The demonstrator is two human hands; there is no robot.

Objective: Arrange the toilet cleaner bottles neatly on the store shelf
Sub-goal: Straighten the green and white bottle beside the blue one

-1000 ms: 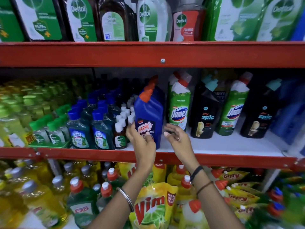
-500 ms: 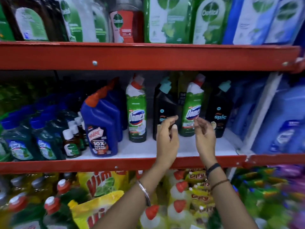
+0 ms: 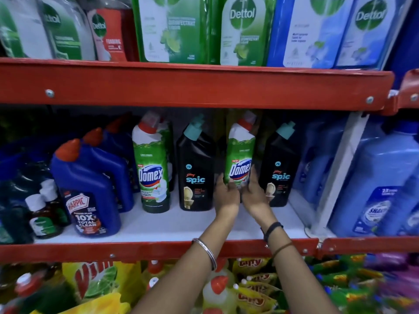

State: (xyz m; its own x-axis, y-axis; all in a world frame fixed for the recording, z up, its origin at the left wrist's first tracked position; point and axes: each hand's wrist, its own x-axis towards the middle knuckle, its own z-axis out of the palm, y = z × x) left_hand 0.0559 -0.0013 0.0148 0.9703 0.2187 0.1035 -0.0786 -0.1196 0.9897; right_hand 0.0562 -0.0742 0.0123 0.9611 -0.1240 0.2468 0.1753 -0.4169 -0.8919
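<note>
While both hands, left hand (image 3: 226, 196) and right hand (image 3: 255, 196), clasp its base, the green bottle (image 3: 240, 159) stands upright toward the shelf's (image 3: 158, 225) right end.

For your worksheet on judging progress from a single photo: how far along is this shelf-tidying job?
Done, it seems: the blue bottles stand upright in a row, and a green bottle and a black bottle face front. In hand: the left hand and right hand clasp the second green bottle low down. Left: green and black bottles alternate, so grouping alike ones probably remains, including the far black bottle.
</note>
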